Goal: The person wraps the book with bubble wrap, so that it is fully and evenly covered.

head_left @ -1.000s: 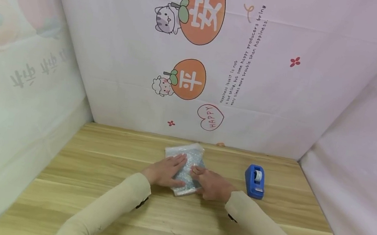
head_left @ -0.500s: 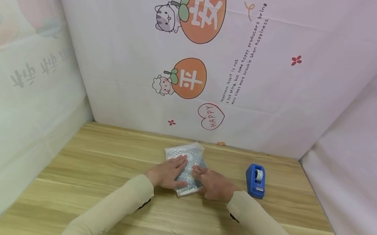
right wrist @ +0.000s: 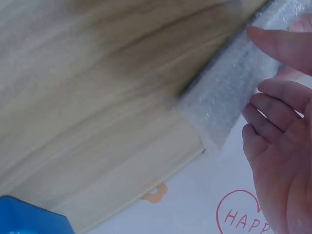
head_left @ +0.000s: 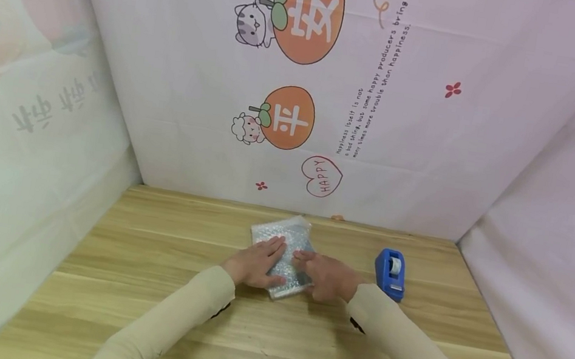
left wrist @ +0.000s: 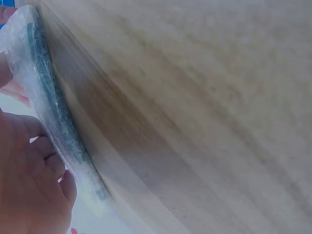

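A flat packet in clear bubble wrap (head_left: 287,236) lies on the table near its back edge. Something dark teal shows through the wrap in the left wrist view (left wrist: 48,80), its kind hidden. My left hand (head_left: 254,262) rests on the packet's left side, fingers extended and thumb spread toward the near end. On the opposite side my right hand (head_left: 329,276) presses the wrap with its fingertips. In the right wrist view, the right thumb (right wrist: 278,46) lies along the wrap, and the other fingers bend slightly against it.
A blue tape dispenser (head_left: 390,275) with a roll of tape stands on the wooden table (head_left: 162,321), right of my right hand. White printed cloth (head_left: 202,155) rises behind the table's back edge and along both sides.
My left hand has shifted slightly to the right on the packet. The right hand's fingers have moved only a little on the wrap. The packet has stayed nearly in place.
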{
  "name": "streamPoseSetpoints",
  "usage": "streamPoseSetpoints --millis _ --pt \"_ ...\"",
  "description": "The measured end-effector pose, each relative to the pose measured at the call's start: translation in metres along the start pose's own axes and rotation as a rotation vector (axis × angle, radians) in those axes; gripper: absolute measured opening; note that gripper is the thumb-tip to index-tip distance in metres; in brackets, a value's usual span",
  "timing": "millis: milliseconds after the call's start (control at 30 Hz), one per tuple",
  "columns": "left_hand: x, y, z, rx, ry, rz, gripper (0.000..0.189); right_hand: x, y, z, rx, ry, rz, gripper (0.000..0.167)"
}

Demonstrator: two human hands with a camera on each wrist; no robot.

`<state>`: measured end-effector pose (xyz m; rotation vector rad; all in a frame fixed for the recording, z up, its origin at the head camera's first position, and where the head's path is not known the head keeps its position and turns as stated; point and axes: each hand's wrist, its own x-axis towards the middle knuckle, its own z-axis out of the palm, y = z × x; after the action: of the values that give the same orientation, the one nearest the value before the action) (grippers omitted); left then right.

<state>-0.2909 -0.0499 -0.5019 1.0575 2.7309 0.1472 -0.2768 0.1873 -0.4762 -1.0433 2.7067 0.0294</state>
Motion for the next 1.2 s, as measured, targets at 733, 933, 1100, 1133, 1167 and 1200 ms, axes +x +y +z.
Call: streamPoseSetpoints --millis 733,933,1100,1133,1167,1200 --pt "0.0 -0.001 -0.002 -0.018 -0.015 -0.004 0.089 -0.049 0.016 -0.044 0.101 0.1 0.011 0.069" --pt "-0.001 -0.001 0.0 -0.024 -0.004 -0.003 0.089 -0.077 0.032 -0.042 0.059 0.17 0.002 0.067" --pt "-0.001 0.0 0.0 -0.032 -0.003 0.009 0.089 -0.105 0.048 -0.038 0.033 0.232 0.032 0.067" --pt "-0.001 0.0 -0.001 -0.035 -0.003 0.012 0.089 -0.111 0.051 -0.037 0.031 0.246 0.038 0.067" --pt "-0.001 0.001 -0.001 -0.034 -0.004 0.014 0.089 -0.117 0.055 -0.036 0.037 0.257 0.045 0.068" --pt "0.0 0.001 -0.001 -0.035 -0.004 0.017 0.089 -0.123 0.058 -0.035 0.043 0.268 0.052 0.068"
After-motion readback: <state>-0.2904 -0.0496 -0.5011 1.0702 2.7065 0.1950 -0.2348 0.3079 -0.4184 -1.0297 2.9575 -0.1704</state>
